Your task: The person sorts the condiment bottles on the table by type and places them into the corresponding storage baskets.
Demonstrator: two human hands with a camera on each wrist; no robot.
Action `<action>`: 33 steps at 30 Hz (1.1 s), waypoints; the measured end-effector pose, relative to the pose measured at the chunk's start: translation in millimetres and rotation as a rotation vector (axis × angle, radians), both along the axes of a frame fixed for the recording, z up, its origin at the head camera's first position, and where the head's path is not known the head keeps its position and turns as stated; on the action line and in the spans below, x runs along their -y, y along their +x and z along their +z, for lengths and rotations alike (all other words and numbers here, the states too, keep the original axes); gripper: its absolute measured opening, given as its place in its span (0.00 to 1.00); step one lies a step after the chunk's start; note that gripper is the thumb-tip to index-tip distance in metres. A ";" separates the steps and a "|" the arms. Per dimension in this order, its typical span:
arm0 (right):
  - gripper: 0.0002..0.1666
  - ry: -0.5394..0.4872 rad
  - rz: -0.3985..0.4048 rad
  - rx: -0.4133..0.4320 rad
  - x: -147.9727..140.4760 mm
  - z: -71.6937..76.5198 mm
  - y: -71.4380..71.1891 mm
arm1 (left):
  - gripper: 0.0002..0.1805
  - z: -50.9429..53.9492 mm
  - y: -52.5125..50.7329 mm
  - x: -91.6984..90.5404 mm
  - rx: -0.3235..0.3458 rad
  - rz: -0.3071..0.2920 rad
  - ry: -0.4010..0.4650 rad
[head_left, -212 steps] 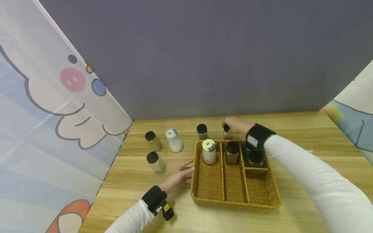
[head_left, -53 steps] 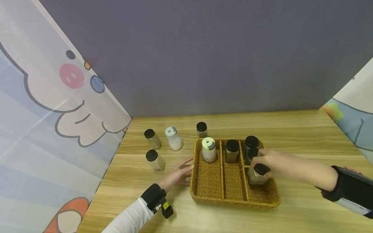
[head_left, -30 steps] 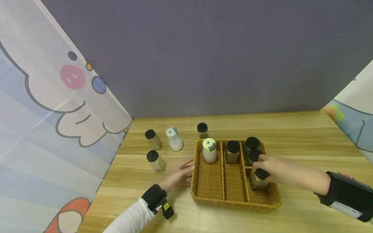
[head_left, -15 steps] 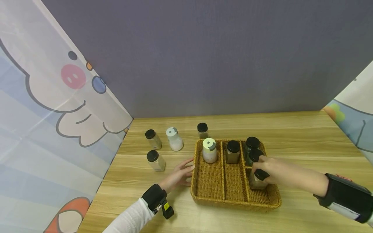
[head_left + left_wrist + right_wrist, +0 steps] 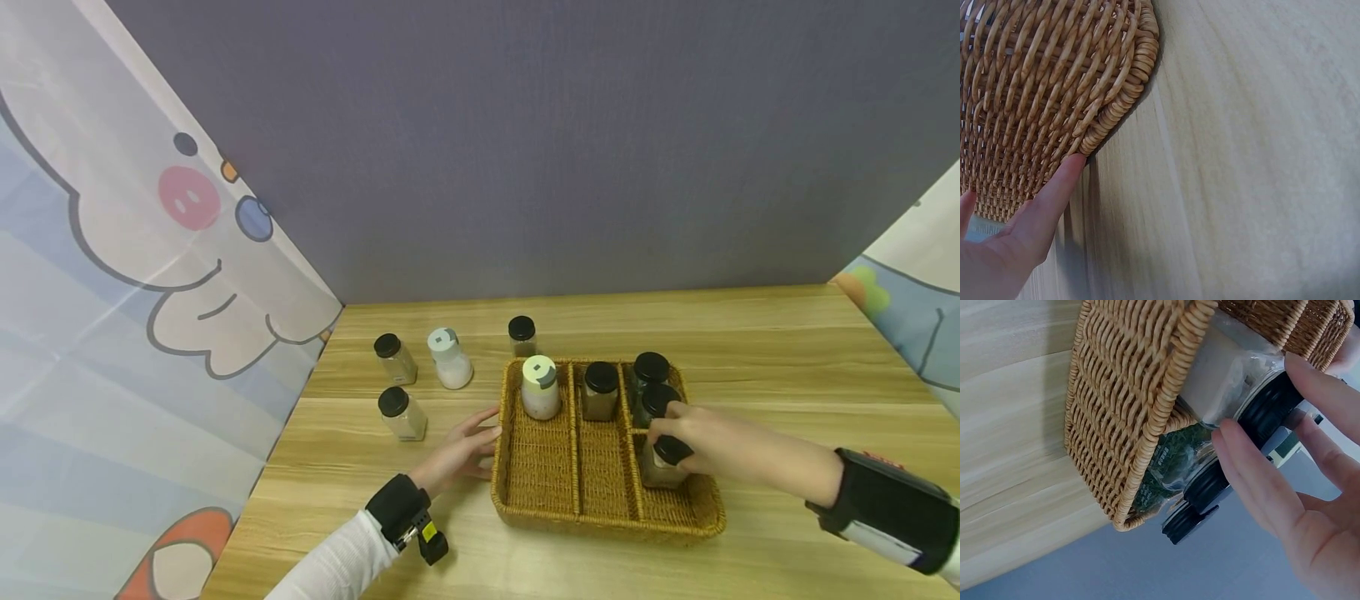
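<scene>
My right hand (image 5: 697, 435) pinches the black lid of a spice jar (image 5: 660, 473) with pale contents. The jar stands in the front right compartment of a woven basket (image 5: 607, 524); in the right wrist view, thumb and fingers (image 5: 1260, 478) lie on either side of its lid. Behind it, two black-lidded jars (image 5: 651, 367) share the rear right compartment, green flakes showing in one. One more spice jar (image 5: 599, 402) is in the middle compartment, and a white shaker (image 5: 540, 402) in the left. My left hand (image 5: 461, 452) touches the basket's left wall with extended fingers.
Left of the basket on the wooden table stand two black-lidded jars (image 5: 402, 417) and a white shaker (image 5: 452, 365). Another black-lidded jar (image 5: 522, 335) is just behind the basket's back rim. A grey panel (image 5: 570, 167) rises along the table's far edge.
Since the earliest frame, my right hand has brought the jar from behind the basket into its front right compartment, lowering it slightly since. My left hand has stayed at the basket's side.
</scene>
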State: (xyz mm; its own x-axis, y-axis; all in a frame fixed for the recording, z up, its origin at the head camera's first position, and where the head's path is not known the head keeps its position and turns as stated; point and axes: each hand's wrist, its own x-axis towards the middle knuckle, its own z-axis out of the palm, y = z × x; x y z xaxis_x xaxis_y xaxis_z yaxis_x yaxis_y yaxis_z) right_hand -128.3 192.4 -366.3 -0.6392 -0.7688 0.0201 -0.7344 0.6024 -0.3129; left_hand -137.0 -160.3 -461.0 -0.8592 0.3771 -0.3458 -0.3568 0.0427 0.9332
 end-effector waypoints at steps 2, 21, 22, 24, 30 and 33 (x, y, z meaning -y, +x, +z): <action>0.21 -0.005 0.006 -0.003 -0.1 -1.3 -0.1 | 0.34 0.2 -0.2 -0.1 0.001 0.000 -0.001; 0.21 -0.001 0.003 -0.006 1.1 -6.9 0.4 | 0.34 -0.3 0.1 -0.1 0.001 -0.005 0.004; 0.21 0.000 0.003 -0.008 1.1 -7.0 0.4 | 0.34 -0.4 0.0 -0.1 0.003 -0.005 0.006; 0.21 0.000 0.003 -0.012 1.0 -7.4 0.3 | 0.35 -0.1 0.2 -0.2 0.005 -0.005 0.009; 0.22 -0.020 0.008 -0.001 0.0 -7.6 -0.4 | 0.35 1.3 0.1 -0.6 0.001 -0.008 0.001; 0.22 -0.033 -0.001 0.039 -2.3 -5.0 -1.0 | 0.34 2.6 0.2 -1.0 0.005 -0.008 0.005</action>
State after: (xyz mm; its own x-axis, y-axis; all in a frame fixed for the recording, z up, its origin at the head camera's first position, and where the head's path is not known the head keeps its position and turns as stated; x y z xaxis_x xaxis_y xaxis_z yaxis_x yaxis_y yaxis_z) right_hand -129.3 194.7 -371.3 -0.6404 -0.7677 0.0202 -0.7208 0.5918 -0.3607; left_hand -136.9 -159.3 -458.4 -0.8545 0.3857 -0.3478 -0.3607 0.0410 0.9318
